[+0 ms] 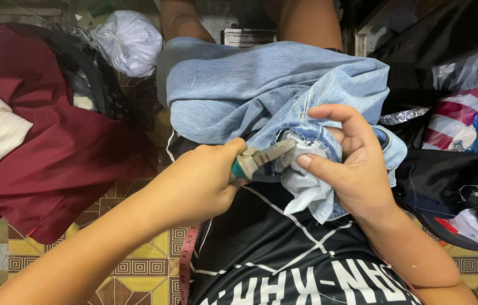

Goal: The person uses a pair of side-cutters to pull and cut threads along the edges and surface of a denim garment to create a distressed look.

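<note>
A pair of light blue jeans [250,85] lies bunched across my lap. My left hand [199,183] is closed around the green handles of metal pliers [261,158], whose jaws bite into the denim at a seam by the waistband. My right hand [352,164] grips the same bunched part of the jeans and a white pocket lining [306,189], with the thumb and fingers curled around the fabric just right of the plier jaws.
A dark red cloth [64,164] hangs over a black basket at left. A white plastic bag [129,42] sits at top left. Dark garments and a red-and-white striped bag [453,121] pile at right. A pink measuring tape [188,260] hangs over the patterned tile floor.
</note>
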